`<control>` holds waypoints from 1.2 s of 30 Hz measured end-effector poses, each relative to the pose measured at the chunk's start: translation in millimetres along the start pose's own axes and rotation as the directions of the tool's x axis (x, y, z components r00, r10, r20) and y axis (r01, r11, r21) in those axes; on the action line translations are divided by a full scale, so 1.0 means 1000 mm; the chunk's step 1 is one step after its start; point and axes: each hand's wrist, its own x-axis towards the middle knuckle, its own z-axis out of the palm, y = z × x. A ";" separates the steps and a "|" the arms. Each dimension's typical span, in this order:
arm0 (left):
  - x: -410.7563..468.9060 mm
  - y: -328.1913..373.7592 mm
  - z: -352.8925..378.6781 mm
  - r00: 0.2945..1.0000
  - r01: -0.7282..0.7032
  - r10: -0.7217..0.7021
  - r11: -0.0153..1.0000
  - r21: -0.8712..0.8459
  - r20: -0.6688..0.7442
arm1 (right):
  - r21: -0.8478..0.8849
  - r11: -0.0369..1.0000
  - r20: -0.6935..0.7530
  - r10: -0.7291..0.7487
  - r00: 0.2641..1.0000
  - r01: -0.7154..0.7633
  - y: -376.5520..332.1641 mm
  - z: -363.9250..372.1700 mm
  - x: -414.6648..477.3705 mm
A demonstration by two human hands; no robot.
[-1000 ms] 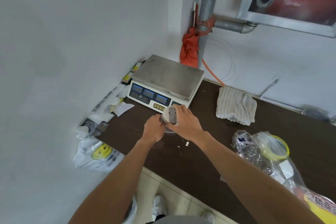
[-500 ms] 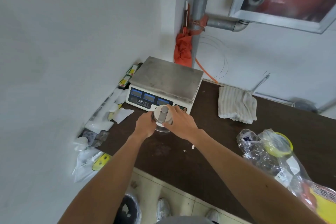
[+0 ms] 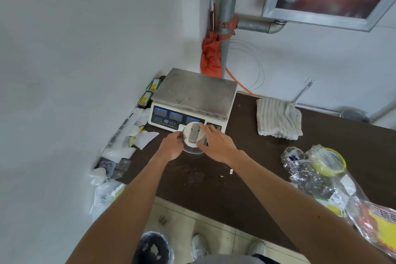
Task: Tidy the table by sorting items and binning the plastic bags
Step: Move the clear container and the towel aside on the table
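Jar with white lid (image 3: pixel 191 136) centre frame, just in front of scale (image 3: pixel 192 92). Left hand (image 3: pixel 171 146) grips its side, right hand (image 3: pixel 216 143) curls round lid. Plastic bags (image 3: pixel 317 169) lower right on table (image 3: pixel 235 178).

A single head-worn wide-angle view looks steeply down from close above onto the dark brown counter (image 3: pixel 252 173) in a white-walled corner.

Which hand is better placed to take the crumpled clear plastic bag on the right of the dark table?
Right, probably. Both hands grip the round clear container with a white lid, but the right hand is nearer the crumpled clear plastic bag than the left hand.
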 end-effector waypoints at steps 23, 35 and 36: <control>-0.003 0.170 0.056 0.942 -0.297 0.303 0.953 0.058 -0.147 | 0.092 0.961 -0.052 0.267 0.962 -0.261 0.143 -0.080 -0.062; 0.008 0.239 0.128 0.955 -0.290 0.285 0.955 0.066 0.081 | 0.211 0.853 -0.029 0.494 0.869 -0.478 0.241 -0.103 -0.092; 0.011 0.243 0.133 0.956 -0.285 0.278 0.956 0.074 0.097 | 0.211 0.849 -0.024 0.499 0.866 -0.484 0.248 -0.103 -0.092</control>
